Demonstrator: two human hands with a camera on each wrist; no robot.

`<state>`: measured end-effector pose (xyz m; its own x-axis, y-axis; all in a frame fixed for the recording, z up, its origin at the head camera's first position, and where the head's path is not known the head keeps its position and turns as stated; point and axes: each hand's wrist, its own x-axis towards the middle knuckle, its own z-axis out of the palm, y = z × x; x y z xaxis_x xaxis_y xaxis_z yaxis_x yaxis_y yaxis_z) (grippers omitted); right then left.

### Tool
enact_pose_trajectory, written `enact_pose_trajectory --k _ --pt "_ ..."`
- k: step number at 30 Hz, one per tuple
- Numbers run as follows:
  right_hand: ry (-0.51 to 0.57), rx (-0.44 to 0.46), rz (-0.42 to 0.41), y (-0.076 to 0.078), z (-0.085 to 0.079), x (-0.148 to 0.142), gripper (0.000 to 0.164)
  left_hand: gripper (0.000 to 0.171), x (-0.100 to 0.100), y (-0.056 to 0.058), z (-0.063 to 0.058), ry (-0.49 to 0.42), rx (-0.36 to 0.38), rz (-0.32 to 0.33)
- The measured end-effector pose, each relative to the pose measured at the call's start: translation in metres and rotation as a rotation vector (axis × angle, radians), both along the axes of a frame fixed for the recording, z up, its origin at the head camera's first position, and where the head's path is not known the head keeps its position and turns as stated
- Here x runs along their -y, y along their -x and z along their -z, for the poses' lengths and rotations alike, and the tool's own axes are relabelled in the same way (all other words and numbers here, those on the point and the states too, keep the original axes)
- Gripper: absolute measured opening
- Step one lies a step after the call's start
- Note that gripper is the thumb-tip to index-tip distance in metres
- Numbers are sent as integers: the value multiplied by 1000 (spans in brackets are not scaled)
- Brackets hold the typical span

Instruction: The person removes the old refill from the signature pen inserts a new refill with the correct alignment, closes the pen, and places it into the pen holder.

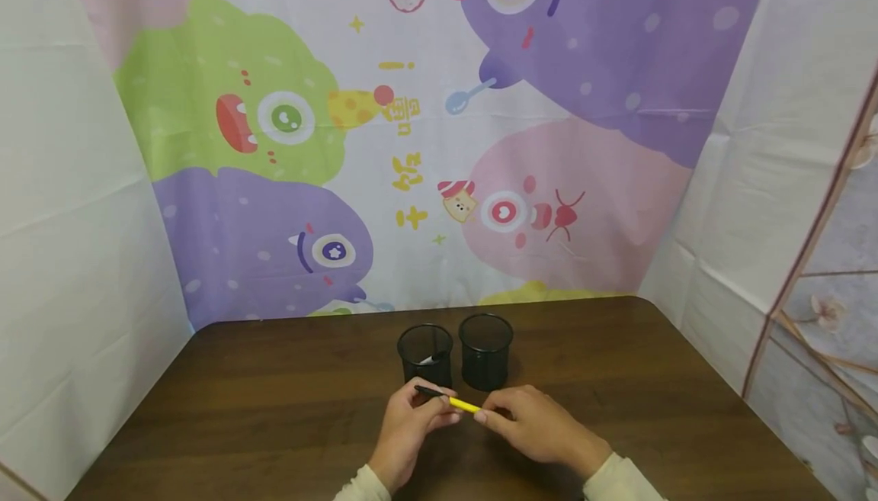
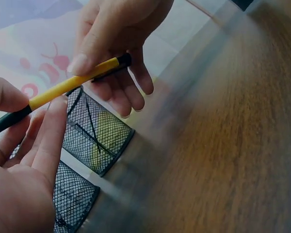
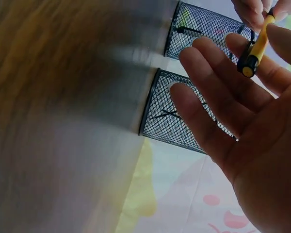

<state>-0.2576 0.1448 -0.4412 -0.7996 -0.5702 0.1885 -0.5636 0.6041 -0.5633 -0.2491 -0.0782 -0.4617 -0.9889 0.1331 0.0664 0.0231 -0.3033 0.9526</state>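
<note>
A yellow pen (image 1: pixel 465 405) with a black front section and a black clip end lies slantwise between the hands, above the table. My left hand (image 1: pixel 411 421) pinches the black front section between thumb and fingers. Thumb and forefinger of my right hand (image 1: pixel 531 425) pinch the yellow barrel near the clip end, seen closer in the left wrist view (image 2: pixel 94 74). The right hand's other fingers (image 3: pixel 199 107) are spread loosely. Just beyond the hands stand two black mesh pen cups, the left one (image 1: pixel 420 372) with a dark and white item inside, the right one (image 1: pixel 485 367) upright beside it.
A dark brown wooden table (image 1: pixel 274 394) carries both cups. Behind it hangs a cloth (image 1: pixel 418 272) printed with cartoon monsters. Pale cloth walls (image 1: pixel 68 257) close in the left and right sides.
</note>
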Motion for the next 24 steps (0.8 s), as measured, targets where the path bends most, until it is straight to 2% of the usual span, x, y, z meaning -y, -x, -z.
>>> enact_pose_trajectory --k 11,20,24 --pt "34 -48 15 0 -1 -6 31 21 8 4 4 52 -38 126" --pt "30 -88 23 -1 -6 -6 26 25 12 6 7 160 -133 125" --pt "20 -116 13 0 -9 -5 26 30 16 7 6 189 -143 124"
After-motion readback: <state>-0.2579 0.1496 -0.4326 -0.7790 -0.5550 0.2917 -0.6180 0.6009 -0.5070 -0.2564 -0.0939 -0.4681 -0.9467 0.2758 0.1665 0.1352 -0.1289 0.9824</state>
